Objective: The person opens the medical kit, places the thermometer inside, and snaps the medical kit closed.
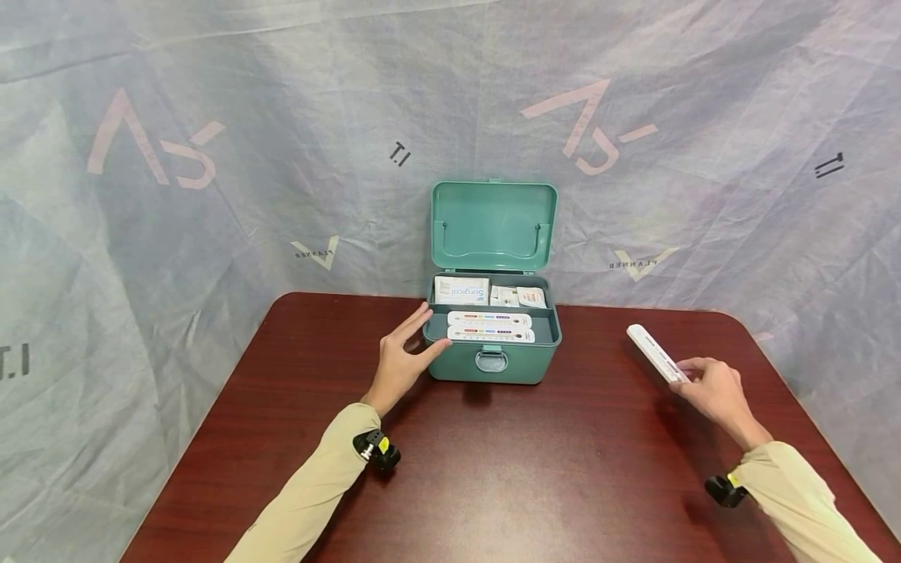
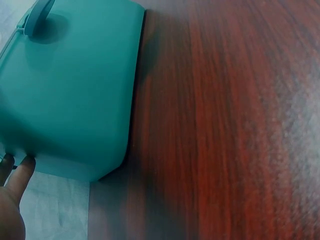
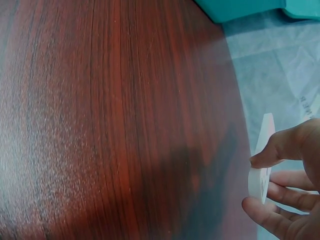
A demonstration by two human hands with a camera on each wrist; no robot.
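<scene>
A green first-aid-style box (image 1: 507, 365) stands with its lid (image 1: 495, 223) raised. Two white thermometers with coloured scales lie in its front tray, the nearer thermometer (image 1: 490, 334) next to the front rim. My left hand (image 1: 397, 363) touches the box's left front corner, thumb at the rim and fingers extended along the side; fingertips (image 2: 28, 161) show against the green wall in the left wrist view. Off to the right, my right hand (image 1: 716, 391) pinches a slim white thermometer (image 1: 656, 352) by its near end, held above the table. Its narrow edge faces the right wrist camera.
Behind the tray divider sit a white box marked Surgical (image 1: 461, 291) and small white packets (image 1: 517, 296). The dark red wooden table (image 1: 549, 469) has rounded far corners. A grey printed cloth (image 1: 352, 141) hangs behind and at both sides.
</scene>
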